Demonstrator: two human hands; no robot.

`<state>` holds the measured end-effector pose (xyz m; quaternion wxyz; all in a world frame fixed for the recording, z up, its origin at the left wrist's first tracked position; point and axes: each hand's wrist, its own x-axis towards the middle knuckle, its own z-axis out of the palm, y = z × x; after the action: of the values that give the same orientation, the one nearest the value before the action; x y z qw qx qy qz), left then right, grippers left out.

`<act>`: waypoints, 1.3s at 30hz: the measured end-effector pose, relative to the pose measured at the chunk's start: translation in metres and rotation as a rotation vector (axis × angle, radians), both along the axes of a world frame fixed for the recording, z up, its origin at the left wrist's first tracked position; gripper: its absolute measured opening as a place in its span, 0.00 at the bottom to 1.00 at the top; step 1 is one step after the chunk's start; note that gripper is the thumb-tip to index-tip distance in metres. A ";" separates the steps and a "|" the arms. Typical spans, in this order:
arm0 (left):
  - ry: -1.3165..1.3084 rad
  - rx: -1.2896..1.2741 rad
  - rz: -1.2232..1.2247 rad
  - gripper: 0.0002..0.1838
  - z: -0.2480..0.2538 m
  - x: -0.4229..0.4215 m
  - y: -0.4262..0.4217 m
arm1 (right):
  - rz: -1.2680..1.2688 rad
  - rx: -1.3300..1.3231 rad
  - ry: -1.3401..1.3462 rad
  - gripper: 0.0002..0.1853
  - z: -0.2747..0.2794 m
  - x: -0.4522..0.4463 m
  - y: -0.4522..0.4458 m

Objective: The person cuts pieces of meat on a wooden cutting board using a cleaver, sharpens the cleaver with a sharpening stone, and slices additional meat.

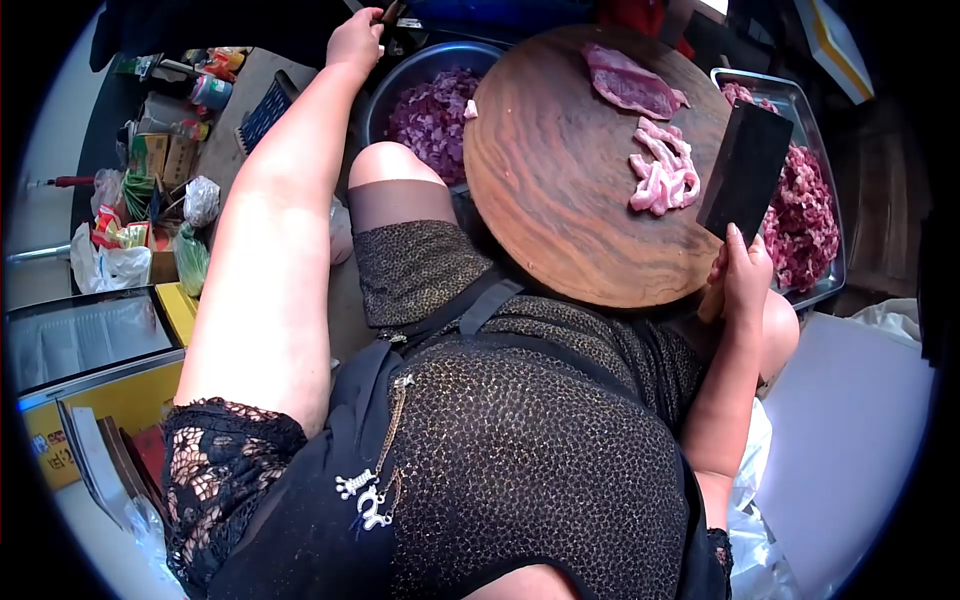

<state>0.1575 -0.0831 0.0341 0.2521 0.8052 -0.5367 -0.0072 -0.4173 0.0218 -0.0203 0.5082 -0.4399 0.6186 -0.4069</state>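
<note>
My right hand [745, 272] is closed round the handle of a cleaver [748, 165], whose broad dark blade stands up over the right edge of a round wooden chopping board [560, 190]. On the board lie a slab of raw meat [632, 82] and a small heap of pale meat strips [664, 168]. My left hand [355, 40] reaches out to the far left, beyond a metal bowl [375, 100] of chopped purplish pieces [432, 115]. Its fingers are closed on something brown and narrow that I cannot make out. A small pale scrap [470, 109] sits at the board's left edge.
A metal tray [838, 235] heaped with cut raw meat [803, 220] stands right of the board. Bags and packages [150, 220] crowd the left side, near a glass-topped yellow case [95, 330]. A white foam box [835, 45] is at the upper right.
</note>
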 end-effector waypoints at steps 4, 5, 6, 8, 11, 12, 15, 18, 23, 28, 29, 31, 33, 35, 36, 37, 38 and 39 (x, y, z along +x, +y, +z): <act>-0.047 0.115 0.016 0.23 -0.002 0.025 -0.012 | 0.009 0.009 0.027 0.14 0.001 0.002 0.000; -0.046 0.117 0.014 0.23 -0.003 0.023 -0.011 | 0.015 0.005 0.041 0.14 0.002 0.003 0.000; 0.123 0.216 0.105 0.26 0.011 0.002 -0.003 | 0.021 0.000 0.056 0.14 0.002 0.003 0.000; 0.293 0.313 0.191 0.30 0.011 -0.006 -0.001 | 0.018 0.010 0.068 0.14 0.002 0.004 0.000; 0.398 0.264 0.194 0.29 -0.024 0.016 -0.011 | 0.013 0.008 0.087 0.15 -0.004 0.003 -0.001; 0.399 0.266 0.193 0.29 -0.028 0.015 -0.010 | 0.010 -0.004 0.092 0.15 -0.005 0.003 -0.001; 0.519 0.042 0.144 0.15 -0.041 0.001 -0.004 | 0.012 -0.008 0.101 0.15 -0.003 0.004 -0.001; 0.838 -0.153 0.288 0.13 -0.043 -0.014 -0.004 | 0.052 0.007 0.100 0.14 -0.008 0.000 -0.002; 0.877 -0.072 0.298 0.24 -0.027 -0.002 -0.003 | 0.050 -0.012 0.157 0.14 -0.004 0.002 0.000; 0.887 0.132 0.255 0.41 -0.016 0.002 0.003 | 0.060 -0.055 0.219 0.16 -0.005 0.004 0.001; 0.807 0.187 0.262 0.41 -0.021 0.003 0.001 | 0.064 -0.057 0.236 0.16 -0.005 0.004 0.001; 0.681 0.227 0.165 0.32 -0.036 0.005 -0.001 | 0.067 -0.060 0.252 0.16 -0.006 0.004 0.001; 0.571 0.282 0.056 0.28 -0.053 -0.004 -0.002 | 0.072 -0.069 0.259 0.16 -0.008 0.004 0.001; 0.441 0.337 -0.123 0.26 -0.065 -0.030 0.002 | 0.074 -0.069 0.291 0.16 -0.003 0.006 0.001; 0.392 0.420 -0.140 0.24 -0.040 -0.072 0.019 | 0.078 -0.067 0.325 0.15 -0.001 0.006 0.002; 0.466 0.452 -0.178 0.20 -0.064 -0.075 0.016 | 0.072 -0.064 0.326 0.15 -0.002 0.005 0.003; 0.477 0.540 -0.242 0.18 -0.066 -0.092 0.023 | 0.070 -0.058 0.320 0.15 -0.004 0.004 0.003; 0.458 0.551 -0.271 0.18 -0.073 -0.095 0.025 | 0.064 -0.051 0.316 0.15 -0.004 0.004 0.003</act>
<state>0.0623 -0.0579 -0.0387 0.1362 0.7421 -0.5460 -0.3642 -0.4137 0.0249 -0.0246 0.4061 -0.5307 0.6660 -0.3316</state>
